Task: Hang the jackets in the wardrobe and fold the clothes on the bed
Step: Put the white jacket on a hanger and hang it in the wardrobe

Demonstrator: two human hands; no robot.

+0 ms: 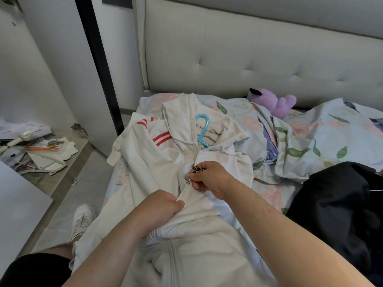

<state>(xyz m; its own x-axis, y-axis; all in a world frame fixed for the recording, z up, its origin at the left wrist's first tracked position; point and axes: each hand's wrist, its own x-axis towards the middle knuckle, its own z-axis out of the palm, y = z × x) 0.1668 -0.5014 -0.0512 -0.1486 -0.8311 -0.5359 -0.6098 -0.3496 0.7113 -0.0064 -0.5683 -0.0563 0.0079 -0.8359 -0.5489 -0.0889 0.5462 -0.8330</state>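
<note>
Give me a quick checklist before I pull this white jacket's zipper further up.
1. Right hand pinching at the zipper slider: ok.
2. Left hand holding the white jacket below the slider: ok.
3. Blue hanger inside the neck, hook out: ok.
4. Hanger arms seated in the shoulders: cannot tell, covered by fabric.
5. Fabric above the slider lying flat: not ok, rumpled.
</note>
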